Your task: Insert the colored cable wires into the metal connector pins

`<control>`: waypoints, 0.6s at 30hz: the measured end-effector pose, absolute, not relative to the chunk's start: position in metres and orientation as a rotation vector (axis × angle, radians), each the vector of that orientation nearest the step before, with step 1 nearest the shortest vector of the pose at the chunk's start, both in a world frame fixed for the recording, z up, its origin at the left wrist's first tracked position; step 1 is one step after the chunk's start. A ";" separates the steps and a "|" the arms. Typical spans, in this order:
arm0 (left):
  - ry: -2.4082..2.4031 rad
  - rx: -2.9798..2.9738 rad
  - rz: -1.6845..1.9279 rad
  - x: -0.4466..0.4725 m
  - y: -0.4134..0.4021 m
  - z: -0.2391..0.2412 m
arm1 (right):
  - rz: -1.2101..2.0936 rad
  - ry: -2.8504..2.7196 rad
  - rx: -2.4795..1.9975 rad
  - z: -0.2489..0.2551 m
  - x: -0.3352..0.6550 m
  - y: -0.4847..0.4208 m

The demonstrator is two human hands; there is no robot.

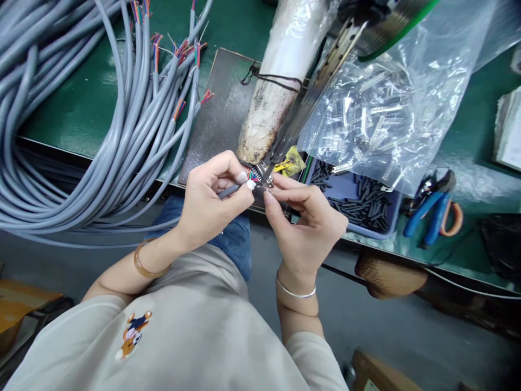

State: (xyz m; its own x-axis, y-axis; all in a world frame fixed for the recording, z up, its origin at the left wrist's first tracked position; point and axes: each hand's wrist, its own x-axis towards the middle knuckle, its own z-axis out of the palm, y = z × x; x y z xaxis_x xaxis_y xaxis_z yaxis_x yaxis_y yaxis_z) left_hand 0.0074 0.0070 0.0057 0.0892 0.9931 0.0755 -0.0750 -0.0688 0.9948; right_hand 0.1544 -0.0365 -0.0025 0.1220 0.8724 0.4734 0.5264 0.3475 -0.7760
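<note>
My left hand (211,198) is closed on the end of a grey cable (228,190), whose coloured inner wires fan out at the tip beside a small white piece (251,184). My right hand (303,217) pinches a small metal connector part (266,179) right at those wires, at the table's front edge. A metal strip of terminals (317,81) runs down from the upper right to the spot where my fingers meet. Both hands touch each other over the dark metal plate (220,114).
A big bundle of grey cables (81,119) with stripped coloured ends lies left. A plastic-wrapped cylinder (280,76) leans over the plate. A clear bag of small parts (391,108) and a blue tray of black tubes (362,201) sit right, with blue-handled pliers (431,209) beyond.
</note>
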 end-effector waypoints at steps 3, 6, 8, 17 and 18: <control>1.042 1.214 1.212 0.006 0.008 0.008 | 0.322 -1.592 -1.313 -0.001 0.155 -0.035; 1.022 1.166 1.154 0.005 0.009 0.009 | 0.273 -1.624 -1.319 -0.002 0.155 -0.035; 1.019 1.142 1.122 0.005 0.010 0.008 | 0.282 -1.620 -1.339 -0.005 0.155 -0.036; 1.026 1.113 1.130 0.006 0.010 0.011 | 0.209 -1.642 -1.380 -0.002 0.155 -0.033; 1.027 1.116 1.134 0.006 0.010 0.012 | 0.201 -1.639 -1.385 -0.001 0.154 -0.033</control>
